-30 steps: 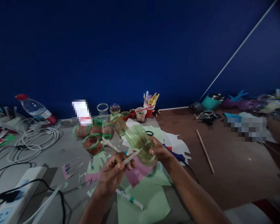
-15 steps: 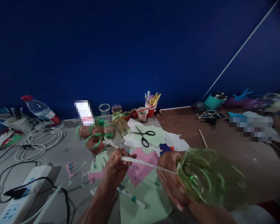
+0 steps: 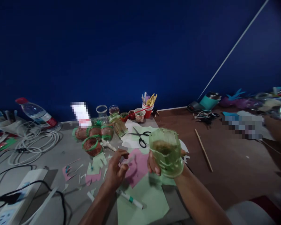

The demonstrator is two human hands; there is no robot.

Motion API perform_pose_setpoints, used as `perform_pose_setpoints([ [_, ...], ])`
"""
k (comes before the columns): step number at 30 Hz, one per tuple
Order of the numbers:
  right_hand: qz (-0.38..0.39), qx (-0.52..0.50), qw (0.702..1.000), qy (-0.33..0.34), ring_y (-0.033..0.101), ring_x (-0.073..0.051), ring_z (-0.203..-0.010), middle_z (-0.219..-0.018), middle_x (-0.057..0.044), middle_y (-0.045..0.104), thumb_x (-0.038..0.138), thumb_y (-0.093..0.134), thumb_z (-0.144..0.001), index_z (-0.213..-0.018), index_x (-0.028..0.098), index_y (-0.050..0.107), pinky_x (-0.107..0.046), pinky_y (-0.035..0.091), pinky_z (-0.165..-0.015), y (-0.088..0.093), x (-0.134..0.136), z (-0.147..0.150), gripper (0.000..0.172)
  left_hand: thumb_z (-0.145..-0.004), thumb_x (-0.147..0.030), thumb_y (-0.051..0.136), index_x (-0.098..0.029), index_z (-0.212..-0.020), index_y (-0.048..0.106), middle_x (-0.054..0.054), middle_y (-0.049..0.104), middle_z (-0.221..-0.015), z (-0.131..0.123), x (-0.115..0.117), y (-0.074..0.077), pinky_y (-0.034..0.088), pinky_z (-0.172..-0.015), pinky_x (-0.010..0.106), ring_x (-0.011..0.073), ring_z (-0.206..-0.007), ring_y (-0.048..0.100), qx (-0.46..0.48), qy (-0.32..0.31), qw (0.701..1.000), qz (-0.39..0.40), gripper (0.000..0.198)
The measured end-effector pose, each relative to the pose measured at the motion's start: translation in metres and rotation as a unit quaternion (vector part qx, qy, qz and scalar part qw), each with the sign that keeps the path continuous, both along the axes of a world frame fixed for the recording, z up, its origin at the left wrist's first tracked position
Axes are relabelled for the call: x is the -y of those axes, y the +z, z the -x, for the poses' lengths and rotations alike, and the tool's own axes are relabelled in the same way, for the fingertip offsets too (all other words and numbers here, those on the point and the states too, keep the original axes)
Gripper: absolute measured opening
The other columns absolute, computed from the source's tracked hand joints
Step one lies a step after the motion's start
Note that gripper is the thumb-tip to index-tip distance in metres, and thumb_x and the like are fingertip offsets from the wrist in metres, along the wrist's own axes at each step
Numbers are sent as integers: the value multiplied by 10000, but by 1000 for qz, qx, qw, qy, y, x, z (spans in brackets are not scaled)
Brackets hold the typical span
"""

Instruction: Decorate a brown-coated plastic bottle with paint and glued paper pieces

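Glossy plast. cup [image 3: 165, 157], matt grn ppr [image 3: 152, 200]

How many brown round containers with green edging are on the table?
4 visible: an open-topped brown container with green rim in front; behind it, side by side, a left container, middle container and right container. More may be hidden.

A dark blue wall [image 3: 131, 53] fills the back. A pale strip [image 3: 234, 48] slants across it from upper right towards its foot. The surface [image 3: 227, 168] before it is grey at left, brown at right, dimly lit.
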State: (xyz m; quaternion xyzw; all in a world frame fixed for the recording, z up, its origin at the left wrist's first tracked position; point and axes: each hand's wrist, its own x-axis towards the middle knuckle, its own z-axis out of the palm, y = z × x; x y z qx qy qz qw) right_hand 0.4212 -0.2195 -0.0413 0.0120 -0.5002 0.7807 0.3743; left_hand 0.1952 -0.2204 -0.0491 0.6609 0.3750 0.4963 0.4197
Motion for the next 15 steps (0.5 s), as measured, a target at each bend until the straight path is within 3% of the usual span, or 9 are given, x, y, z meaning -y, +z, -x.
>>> perform_pose_setpoints([
  [2, 33, 20, 999, -35, 606, -207, -509, -614, -56, 672, 834, 616, -357, -934, 180, 583, -403, 480, -630, -3, -2, 0, 873, -781, -694, 487, -193, -888, 663, 66, 628, -804, 6, -1, -1, 458, -719, 346, 221, -767, 588, -52, 14, 994, -90, 542],
  [4, 49, 13, 996, -77, 586, -189, -488, -597, -31, 646, 854, 579, -394, -929, 181, 582, -385, 468, -629, -6, -4, -1, 860, -799, -706, 433, -195, -986, 652, 77, 621, -863, 10, -2, -1, 463, -753, 357, 230, -814, 592, -46, 56, 989, -130, 587],
  [7, 34, -21, 993, -109, 574, -177, -478, -625, -25, 637, 836, 549, -484, -970, 178, 586, -372, 464, -642, -10, -5, -3, 819, -884, -564, 440, -214, -1118, 598, 95, 609, -1030, 10, -1, 1, 472, -833, 371, 235, -932, 605, 20, 118, 985, -121, 450],
  [10, 11, -43, 996, -84, 583, -185, -506, -664, -37, 648, 822, 559, -492, -1016, 175, 590, -377, 471, -665, -15, -10, -3, 834, -896, -358, 520, -246, -1137, 581, 76, 627, -1085, 8, 2, 6, 405, -998, 426, 235, -1083, 574, 44, 163, 976, -137, 273],
  [12, 7, -51, 997, -63, 593, -196, -530, -671, -42, 652, 815, 575, -476, -1046, 175, 592, -379, 476, -675, -20, -14, -3, 857, -900, -277, 519, -249, -1051, 619, 18, 660, -897, 10, 5, 10, 368, -1042, 452, 184, -904, 621, 39, 177, 970, -163, 183],
  [15, 26, -42, 997, -60, 595, -209, -532, -649, -38, 653, 781, 615, -454, -1066, 176, 593, -388, 486, -685, -26, -17, -4, 861, -874, -294, 569, -242, -880, 655, -45, 580, -676, 17, 7, 14, 414, -987, 430, 126, -613, 539, 90, 216, 955, -182, 101],
])
